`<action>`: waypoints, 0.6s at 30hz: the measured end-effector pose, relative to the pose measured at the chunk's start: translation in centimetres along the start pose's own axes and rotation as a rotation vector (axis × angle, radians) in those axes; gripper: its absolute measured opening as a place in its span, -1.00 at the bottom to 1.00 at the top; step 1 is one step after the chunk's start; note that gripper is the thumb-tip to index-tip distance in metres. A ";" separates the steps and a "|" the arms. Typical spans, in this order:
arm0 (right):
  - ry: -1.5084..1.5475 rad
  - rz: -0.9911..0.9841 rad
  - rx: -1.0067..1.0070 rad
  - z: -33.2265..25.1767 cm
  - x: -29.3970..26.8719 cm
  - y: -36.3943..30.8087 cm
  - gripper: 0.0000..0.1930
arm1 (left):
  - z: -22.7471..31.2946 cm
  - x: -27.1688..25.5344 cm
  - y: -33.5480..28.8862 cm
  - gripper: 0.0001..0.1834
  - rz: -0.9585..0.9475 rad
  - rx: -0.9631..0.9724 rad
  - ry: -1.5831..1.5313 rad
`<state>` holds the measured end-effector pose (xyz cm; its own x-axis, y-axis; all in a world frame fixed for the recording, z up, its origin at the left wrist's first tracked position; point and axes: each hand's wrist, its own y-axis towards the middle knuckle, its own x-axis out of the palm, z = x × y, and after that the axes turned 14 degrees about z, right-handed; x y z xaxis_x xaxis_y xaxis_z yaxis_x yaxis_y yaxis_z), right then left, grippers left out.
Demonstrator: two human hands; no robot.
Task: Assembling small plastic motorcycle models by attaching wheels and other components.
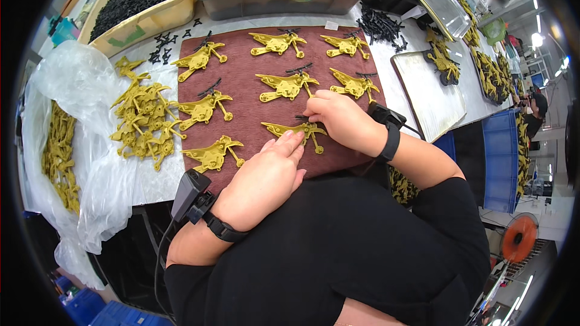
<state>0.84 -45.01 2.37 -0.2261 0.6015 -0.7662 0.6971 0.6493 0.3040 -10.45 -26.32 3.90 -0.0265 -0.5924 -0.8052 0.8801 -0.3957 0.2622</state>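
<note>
My left hand lies flat with its fingers stretched over a yellow plastic toy motorbike frame, holding it down on the cloth. My right hand is closed in a pinch at the top of this same frame, on a small black handlebar that my fingers partly hide. Further up the cloth lie several similar yellow frames, each with a thin black handlebar at its top. Beside my left wrist sits an all-yellow frame.
The brown cloth covers the table's middle. Loose yellow frames are piled at left beside a plastic bag. Tubs of black parts, one grey, stand behind. Black handlebars lie back right, near a pale tray.
</note>
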 end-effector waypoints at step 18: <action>-0.302 0.344 -0.031 2.7 -5.6 1.8 -0.81 | -0.2 -0.5 0.1 -0.56 -0.040 -0.030 -0.039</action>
<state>5.20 -48.48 5.72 0.2265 0.6247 -0.7473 0.6752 0.4523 0.5827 -10.27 -25.95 4.21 -0.0800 -0.6040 -0.7930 0.8918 -0.3988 0.2138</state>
